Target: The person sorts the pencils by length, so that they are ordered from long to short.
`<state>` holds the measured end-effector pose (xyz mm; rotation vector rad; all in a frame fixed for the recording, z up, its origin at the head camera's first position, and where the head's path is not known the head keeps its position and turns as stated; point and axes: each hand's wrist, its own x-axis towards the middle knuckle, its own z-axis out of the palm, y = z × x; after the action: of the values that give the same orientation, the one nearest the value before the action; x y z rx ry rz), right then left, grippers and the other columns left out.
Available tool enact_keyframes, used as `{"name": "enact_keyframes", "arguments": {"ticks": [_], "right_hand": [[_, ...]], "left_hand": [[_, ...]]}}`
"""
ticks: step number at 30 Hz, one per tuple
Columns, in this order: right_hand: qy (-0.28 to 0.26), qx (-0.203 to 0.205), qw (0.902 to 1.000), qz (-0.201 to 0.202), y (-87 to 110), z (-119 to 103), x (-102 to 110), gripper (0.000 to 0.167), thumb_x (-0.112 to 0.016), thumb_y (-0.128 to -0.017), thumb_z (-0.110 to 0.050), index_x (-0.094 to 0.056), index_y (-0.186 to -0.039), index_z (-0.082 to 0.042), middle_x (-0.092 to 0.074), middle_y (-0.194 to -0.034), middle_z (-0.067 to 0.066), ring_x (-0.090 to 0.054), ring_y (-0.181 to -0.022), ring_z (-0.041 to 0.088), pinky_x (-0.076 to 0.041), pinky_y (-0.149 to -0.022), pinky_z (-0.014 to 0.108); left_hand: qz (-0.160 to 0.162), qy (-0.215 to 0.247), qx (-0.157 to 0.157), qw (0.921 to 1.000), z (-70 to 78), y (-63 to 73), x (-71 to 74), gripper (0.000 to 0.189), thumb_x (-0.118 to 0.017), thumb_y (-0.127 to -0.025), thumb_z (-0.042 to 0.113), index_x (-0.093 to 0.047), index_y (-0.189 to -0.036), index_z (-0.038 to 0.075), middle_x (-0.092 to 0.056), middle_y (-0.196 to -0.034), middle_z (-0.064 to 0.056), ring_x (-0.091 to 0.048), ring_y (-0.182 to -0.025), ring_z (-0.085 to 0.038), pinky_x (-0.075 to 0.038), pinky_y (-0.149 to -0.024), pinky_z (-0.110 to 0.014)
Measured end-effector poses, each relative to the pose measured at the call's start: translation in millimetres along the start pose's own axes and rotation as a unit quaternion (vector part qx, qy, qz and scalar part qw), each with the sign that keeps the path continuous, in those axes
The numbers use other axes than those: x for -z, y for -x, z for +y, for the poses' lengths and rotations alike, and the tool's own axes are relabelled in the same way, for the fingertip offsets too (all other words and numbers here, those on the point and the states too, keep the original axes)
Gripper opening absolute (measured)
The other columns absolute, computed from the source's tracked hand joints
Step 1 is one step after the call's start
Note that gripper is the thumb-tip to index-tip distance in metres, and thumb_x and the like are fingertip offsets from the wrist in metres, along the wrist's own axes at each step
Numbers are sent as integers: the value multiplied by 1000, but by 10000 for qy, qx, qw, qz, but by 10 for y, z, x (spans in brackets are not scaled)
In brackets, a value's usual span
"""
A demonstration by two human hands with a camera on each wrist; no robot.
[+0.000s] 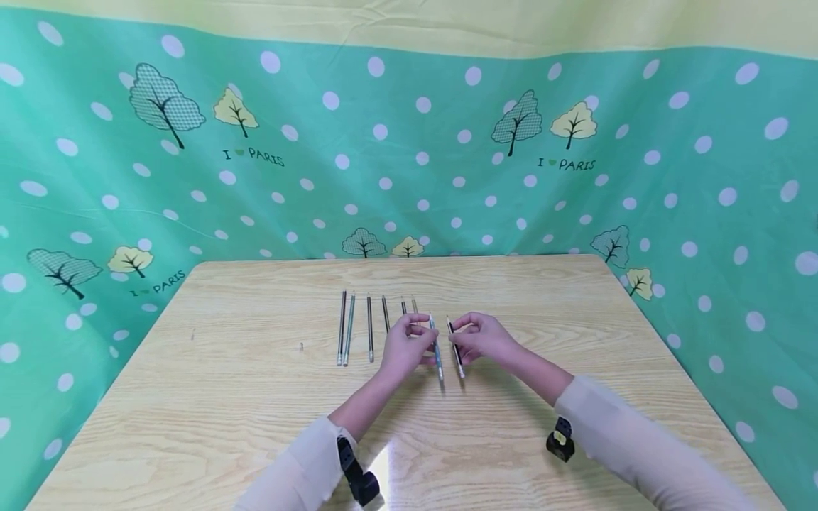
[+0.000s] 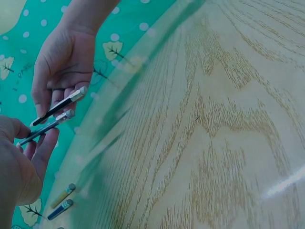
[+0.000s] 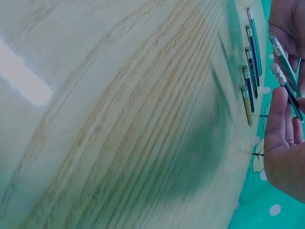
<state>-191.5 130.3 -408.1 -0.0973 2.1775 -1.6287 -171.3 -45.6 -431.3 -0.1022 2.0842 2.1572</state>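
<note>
Between thumb and fingers, my left hand [image 1: 404,349] pinches a light blue pencil [image 1: 439,362], its eraser end pointing toward me. Beside it, my right hand [image 1: 483,338] pinches a black pencil [image 1: 458,357] in the same way. The two pencils are held above the table, side by side with a narrow gap, as their shadows in the head view show. In the right wrist view, the metal ferrule and pale eraser of the black pencil [image 3: 279,74] show clearly. My left hand partly covers some of the pencils lying behind it.
Several pencils lie in a row left of my hands, including a teal pencil [image 1: 348,330], a dark pencil [image 1: 370,328] and a yellowish pencil [image 3: 246,105]. A tiny scrap [image 1: 302,346] lies on the wooden table [image 1: 243,411]. A green dotted cloth [image 1: 409,156] hangs around the table.
</note>
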Motion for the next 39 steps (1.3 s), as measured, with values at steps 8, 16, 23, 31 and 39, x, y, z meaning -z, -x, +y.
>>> {"name": "enact_keyframes", "arguments": {"ticks": [8, 16, 23, 31, 39], "right_hand": [[-74, 7, 10000, -6, -14, 5, -24, 36, -63, -87, -9, -49, -117, 6, -64, -81, 12, -60, -59, 13, -59, -58, 30], [-123, 61, 9999, 81, -45, 12, -50, 33, -62, -87, -6, -50, -115, 6, -66, -82, 14, -60, -57, 12, -60, -59, 32], [-189, 61, 9998, 52, -50, 23, -61, 32, -62, -87, -5, -50, -114, 6, -65, -83, 15, -60, -57, 11, -58, -56, 28], [-221, 77, 9997, 69, -68, 18, -67, 31, -62, -86, -4, -50, -114, 6, -65, -83, 16, -60, -57, 11, -57, -54, 25], [-241, 122, 9996, 91, -65, 29, -32, 33, -62, -86, -5, -50, -114, 6, -65, -81, 14, -59, -56, 12, -58, -55, 27]], "left_hand": [[48, 41, 4, 10000, 9, -1, 18, 37, -65, -85, 11, -52, -120, 7, -58, -100, -11, -65, -73, -16, -61, -64, -35], [55, 49, -12, 10000, 17, -7, 11, 39, -64, -86, 11, -51, -122, 6, -58, -100, -11, -65, -73, -16, -61, -64, -34], [81, 37, 18, 10000, 10, -14, 17, 38, -65, -86, 12, -52, -121, 6, -58, -100, -11, -65, -73, -16, -61, -65, -35], [79, 35, 57, 9999, 0, -31, 12, 38, -64, -86, 12, -51, -121, 7, -58, -102, -11, -64, -73, -16, -61, -65, -35], [144, 10, 106, 9998, 4, -60, -5, 38, -65, -85, 13, -52, -120, 9, -58, -103, -11, -65, -75, -17, -61, -64, -36]]}}
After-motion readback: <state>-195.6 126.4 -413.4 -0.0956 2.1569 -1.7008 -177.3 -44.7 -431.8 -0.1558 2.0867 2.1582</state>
